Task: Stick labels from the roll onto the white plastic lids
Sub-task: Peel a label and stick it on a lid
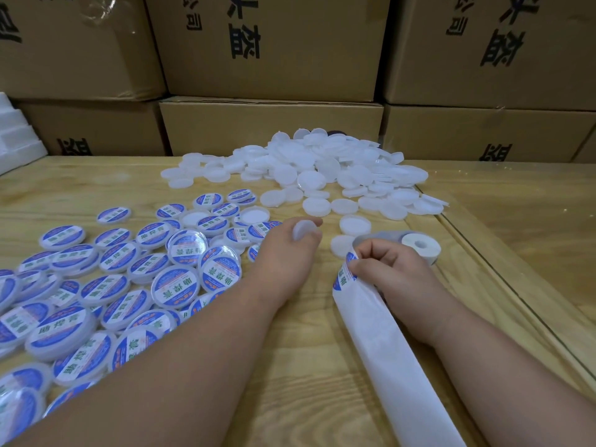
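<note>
My left hand [287, 253] grips one bare white plastic lid [303, 229] just above the wooden table [306, 366]. My right hand [383, 269] pinches a blue and white label [346, 275] at the bend of the backing strip [393, 359], which trails toward the lower right. The label roll [421, 248] lies flat right behind my right hand. A heap of unlabelled white lids [322, 169] sits at the back centre. Labelled lids [129, 279] cover the left side of the table.
Stacked cardboard boxes [271, 124] wall off the back of the table. White foam blocks [16, 137] stand at the far left. A few single lids [354, 224] lie between the heap and my hands. A second wooden panel [516, 240] adjoins on the right.
</note>
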Available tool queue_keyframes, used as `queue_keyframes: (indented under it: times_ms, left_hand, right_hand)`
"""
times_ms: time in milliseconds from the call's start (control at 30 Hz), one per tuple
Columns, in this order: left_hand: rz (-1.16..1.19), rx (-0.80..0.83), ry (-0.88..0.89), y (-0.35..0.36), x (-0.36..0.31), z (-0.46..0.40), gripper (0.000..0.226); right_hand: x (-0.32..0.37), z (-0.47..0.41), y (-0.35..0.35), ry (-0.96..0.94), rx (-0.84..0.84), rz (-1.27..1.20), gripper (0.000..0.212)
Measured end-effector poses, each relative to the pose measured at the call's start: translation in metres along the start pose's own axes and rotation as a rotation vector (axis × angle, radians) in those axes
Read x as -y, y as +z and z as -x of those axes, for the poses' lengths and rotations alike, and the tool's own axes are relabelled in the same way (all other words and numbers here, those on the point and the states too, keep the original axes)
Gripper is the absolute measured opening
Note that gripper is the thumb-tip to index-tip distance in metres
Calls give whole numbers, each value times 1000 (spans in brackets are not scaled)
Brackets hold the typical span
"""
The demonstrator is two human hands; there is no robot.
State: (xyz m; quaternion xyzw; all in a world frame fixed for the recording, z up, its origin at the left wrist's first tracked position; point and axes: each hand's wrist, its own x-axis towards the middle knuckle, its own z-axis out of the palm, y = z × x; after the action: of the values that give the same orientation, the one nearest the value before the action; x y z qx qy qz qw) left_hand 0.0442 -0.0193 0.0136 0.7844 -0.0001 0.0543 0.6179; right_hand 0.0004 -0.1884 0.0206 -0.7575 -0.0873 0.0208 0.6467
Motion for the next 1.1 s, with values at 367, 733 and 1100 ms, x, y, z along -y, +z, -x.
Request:
queue_keyframes:
  times_ms: [367,733,1100]
  left_hand:
    - [194,70,166,25,-1,39,17]
    - [305,125,42,17,2,21,19]
    - [322,117,2,19,1,15,10]
  right_hand:
    - [-4,-8,-1,51,-172,-18,24]
    - [-7,-12,-3,8,-54,-196,17]
    - [-6,-13,-2,65,-108,-85,15]
